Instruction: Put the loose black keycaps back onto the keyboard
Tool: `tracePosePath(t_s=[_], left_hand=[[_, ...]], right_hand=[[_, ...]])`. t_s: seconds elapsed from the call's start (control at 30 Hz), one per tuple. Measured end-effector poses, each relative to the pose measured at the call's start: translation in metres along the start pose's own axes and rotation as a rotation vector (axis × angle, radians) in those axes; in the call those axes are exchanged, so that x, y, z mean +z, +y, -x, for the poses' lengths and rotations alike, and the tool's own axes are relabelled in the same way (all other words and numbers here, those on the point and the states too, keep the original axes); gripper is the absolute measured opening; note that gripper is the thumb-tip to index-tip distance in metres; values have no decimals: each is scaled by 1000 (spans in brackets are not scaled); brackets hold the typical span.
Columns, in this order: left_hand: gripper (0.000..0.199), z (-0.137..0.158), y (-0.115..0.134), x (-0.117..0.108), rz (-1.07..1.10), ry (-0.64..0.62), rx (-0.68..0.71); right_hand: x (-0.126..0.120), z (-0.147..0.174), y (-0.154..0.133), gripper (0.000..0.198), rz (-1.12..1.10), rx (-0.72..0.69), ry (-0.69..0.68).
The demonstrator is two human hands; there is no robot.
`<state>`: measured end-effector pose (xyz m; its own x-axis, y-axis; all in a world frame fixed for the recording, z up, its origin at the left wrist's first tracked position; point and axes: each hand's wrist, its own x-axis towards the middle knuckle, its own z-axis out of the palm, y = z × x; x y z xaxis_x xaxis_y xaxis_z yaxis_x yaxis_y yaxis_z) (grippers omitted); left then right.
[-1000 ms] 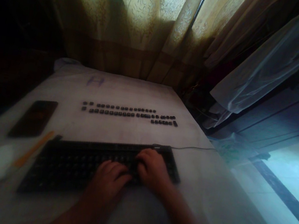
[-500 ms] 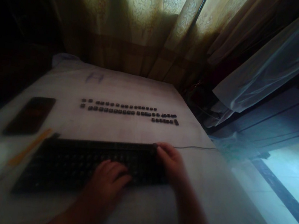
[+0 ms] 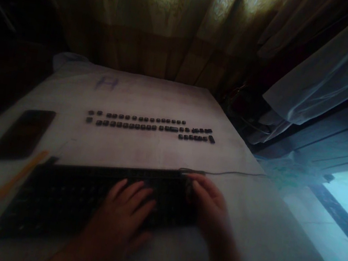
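Observation:
A black keyboard (image 3: 58, 200) lies slanted across the near part of the table. My left hand (image 3: 127, 207) rests over its middle, fingers spread and holding nothing. At the keyboard's right end is my right hand (image 3: 211, 199), thumb and fingers pinched around something small and dark that I cannot make out. Beyond the keyboard, loose black keycaps (image 3: 131, 126) lie in rows on the white cloth. The scene is dim and blurred.
A dark phone-like slab (image 3: 21, 134) lies on the left, with an orange stick-like tool (image 3: 21, 174) beside the keyboard. A thin cable (image 3: 233, 173) runs off the table's right edge. Curtains (image 3: 164, 26) hang behind the table (image 3: 154, 91).
The camera has tilted down and shifted slightly. My left hand's fingers have spread out over the keys. My right hand has come off the keyboard's top edge into a pinch at its right end.

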<state>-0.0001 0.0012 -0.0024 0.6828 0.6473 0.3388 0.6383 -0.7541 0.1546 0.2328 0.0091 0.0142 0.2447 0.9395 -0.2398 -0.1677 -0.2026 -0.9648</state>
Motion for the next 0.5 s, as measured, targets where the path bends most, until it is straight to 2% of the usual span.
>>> tracePosePath(t_s=[0.13, 0.5], left_hand=[[43, -14, -1, -6, -11, -100, 42], [37, -20, 0, -5, 28, -74, 5]], right_hand=[[1, 4, -2, 26, 3, 4, 7], [-2, 9, -5, 26, 23, 19, 9]])
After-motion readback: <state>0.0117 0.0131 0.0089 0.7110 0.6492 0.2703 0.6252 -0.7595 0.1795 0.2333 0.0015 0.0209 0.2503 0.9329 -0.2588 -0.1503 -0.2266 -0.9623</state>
